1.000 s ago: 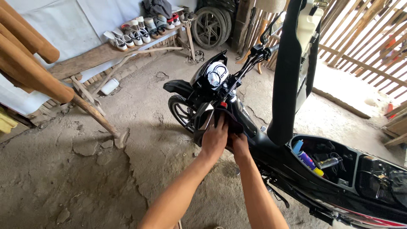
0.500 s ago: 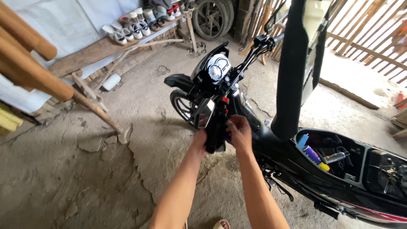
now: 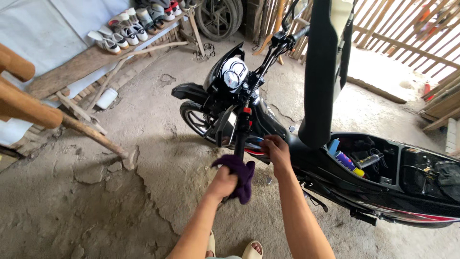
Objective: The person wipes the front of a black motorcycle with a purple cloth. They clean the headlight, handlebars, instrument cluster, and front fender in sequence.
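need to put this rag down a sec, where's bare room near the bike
Bare ground lies open between the front wheel and the wooden poles, left of the left hand holding the purple rag. The under-seat compartment is crowded with bottles and tools. The right hand rests on the bike's body.

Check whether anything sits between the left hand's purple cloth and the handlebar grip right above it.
Nothing visible does. The left hand grips the purple cloth just below the end of the black handlebar grip, so close that they may already touch. The right hand rests to one side on the motorcycle's body, clear of that path.
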